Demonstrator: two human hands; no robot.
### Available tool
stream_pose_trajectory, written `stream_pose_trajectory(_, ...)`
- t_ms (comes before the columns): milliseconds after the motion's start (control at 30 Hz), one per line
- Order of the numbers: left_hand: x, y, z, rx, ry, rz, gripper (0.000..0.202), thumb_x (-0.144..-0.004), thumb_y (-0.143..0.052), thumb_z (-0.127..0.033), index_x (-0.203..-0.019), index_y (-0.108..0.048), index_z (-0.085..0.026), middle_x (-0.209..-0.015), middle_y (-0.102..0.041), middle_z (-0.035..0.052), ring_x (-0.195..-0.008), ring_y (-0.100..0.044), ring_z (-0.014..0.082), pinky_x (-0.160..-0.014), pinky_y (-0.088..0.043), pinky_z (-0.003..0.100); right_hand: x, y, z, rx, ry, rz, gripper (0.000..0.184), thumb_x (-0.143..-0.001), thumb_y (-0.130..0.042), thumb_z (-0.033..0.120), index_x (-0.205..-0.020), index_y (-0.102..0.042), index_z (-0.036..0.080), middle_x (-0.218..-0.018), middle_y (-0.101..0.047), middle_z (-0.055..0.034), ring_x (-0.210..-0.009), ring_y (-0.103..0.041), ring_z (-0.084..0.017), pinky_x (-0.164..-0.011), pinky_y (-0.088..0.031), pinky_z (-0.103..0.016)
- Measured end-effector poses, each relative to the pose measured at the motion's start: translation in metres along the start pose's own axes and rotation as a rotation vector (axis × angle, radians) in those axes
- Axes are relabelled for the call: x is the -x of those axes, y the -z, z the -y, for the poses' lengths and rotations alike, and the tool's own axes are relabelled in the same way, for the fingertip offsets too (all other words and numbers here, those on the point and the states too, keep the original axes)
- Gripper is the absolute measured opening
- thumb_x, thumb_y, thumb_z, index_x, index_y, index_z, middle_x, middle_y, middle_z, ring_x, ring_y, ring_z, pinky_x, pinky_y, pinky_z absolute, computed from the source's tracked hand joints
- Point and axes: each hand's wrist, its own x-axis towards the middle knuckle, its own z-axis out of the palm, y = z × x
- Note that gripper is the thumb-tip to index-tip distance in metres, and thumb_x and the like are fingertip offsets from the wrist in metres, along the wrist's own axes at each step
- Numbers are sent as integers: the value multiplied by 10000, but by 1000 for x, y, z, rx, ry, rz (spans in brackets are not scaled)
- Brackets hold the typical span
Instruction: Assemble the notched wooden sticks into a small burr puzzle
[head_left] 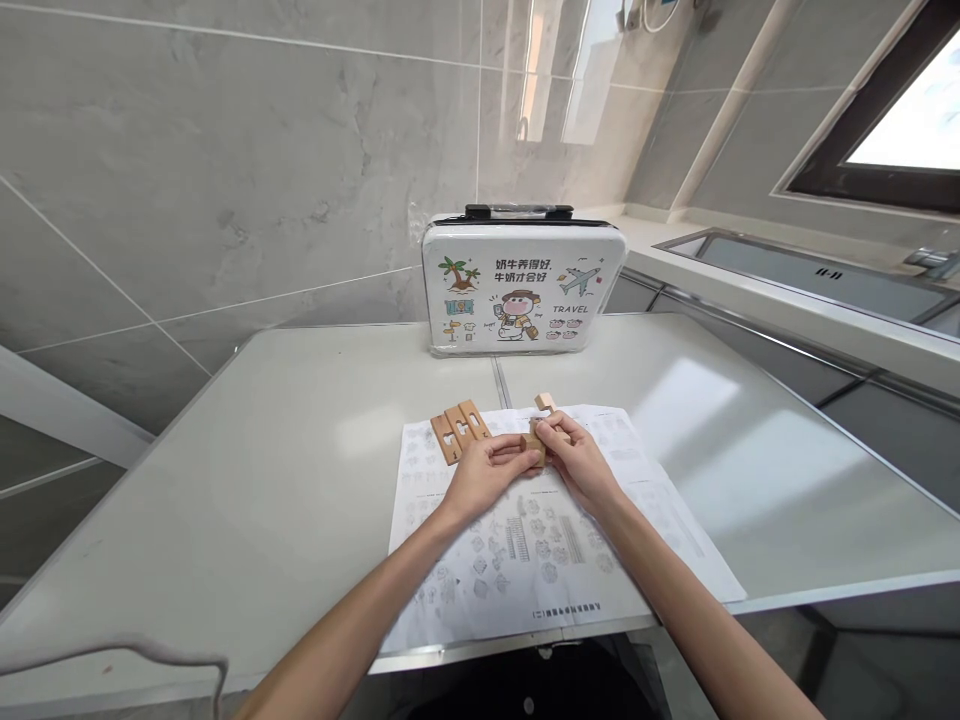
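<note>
A small brown wooden block (533,451), likely light, stiff and best gripped by its flat sides, is pinched in the nearly closed fingers of left hand (481,472) and right hand (581,462) near a white printed paper sheet's (525,600) far edge on the pale bench (322,450), its underside hidden.

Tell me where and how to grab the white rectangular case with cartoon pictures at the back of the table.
Probably best by the black bar-shaped handle, reaching from above: the case stands upright, with that handle along its top.
</note>
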Motion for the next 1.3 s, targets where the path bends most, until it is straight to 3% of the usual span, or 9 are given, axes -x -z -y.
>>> stream_pose_trajectory(200,3,-4,1,-14,4,-10,450,-737,-908,-523,-837,-697,-138,-810,-762,60,-880,-778,236,-891,-630,369,0,-4,-2,11,-27,21,424,-785,-884,552,-810,-596,243,-694,-563,37,-607,-465,-139,-581,-384,-275)
stream_pose_trajectory(333,1,0,-1,-87,-80,31,457,-834,-799,-598,-887,-706,-153,-859,-753,66,-847,-733,205,-837,-590,329,2,-7,6,-3,-3,67,422,-846,-823,579,-783,-581,239,-656,-560,39,-570,-464,-133,-581,-389,-284)
stream_pose_trajectory(467,-1,6,-4,-216,-148,18,479,-947,-633,-642,-822,-661,-181,-756,-678,29,-770,-645,178,-774,-518,297,4,-8,13,69,-3,103,397,-880,-774,601,-810,-602,251,-685,-630,3,-637,-546,-180,-616,-416,-310)
stream_pose_trajectory(567,-1,7,-5,-243,-147,2,496,-982,-559,-655,-809,-616,-194,-725,-635,12,-746,-608,176,-761,-483,298,5,-6,14,151,24,75,405,-859,-780,625,-808,-613,259,-651,-584,12,-611,-502,-185,-600,-403,-318)
stream_pose_trajectory(667,1,4,-4,-218,-143,-10,453,-1006,-535,-629,-875,-594,-200,-733,-634,5,-767,-626,186,-796,-489,309,5,-6,14,218,72,60,389,-883,-761,611,-810,-622,255,-632,-525,26,-595,-447,-166,-588,-365,-307)
stream_pose_trajectory(767,2,3,-3,-178,-152,-16,390,-1019,-552,-583,-1107,-567,-203,-771,-661,-6,-765,-661,183,-806,-509,313,5,-6,14,237,89,63,367,-910,-747,582,-821,-630,245,-650,-515,26,-601,-425,-151,-589,-341,-299)
stream_pose_trajectory(867,2,3,-3,-176,-184,-20,468,-1028,-553,-562,-1324,-499,-204,-774,-665,-19,-748,-685,176,-808,-524,313,4,-6,13,216,78,61,374,-898,-754,590,-817,-637,244,-634,-501,29,-586,-422,-148,-580,-346,-300)
stream_pose_trajectory(1100,1,5,2,-255,-198,2,540,-995,-632,-532,-1412,-564,-196,-854,-720,23,-830,-723,205,-850,-554,323,3,-4,9,101,32,46,415,-814,-805,641,-822,-650,256,-658,-552,10,-596,-507,-176,-533,-401,-308)
stream_pose_trajectory(1300,1,6,1,-260,-240,-47,488,-1014,-593,-528,-1378,-620,-205,-828,-724,25,-851,-722,221,-877,-548,333,2,-4,6,143,39,41,391,-874,-772,615,-830,-645,248,-628,-523,31,-551,-439,-137,-529,-350,-286)
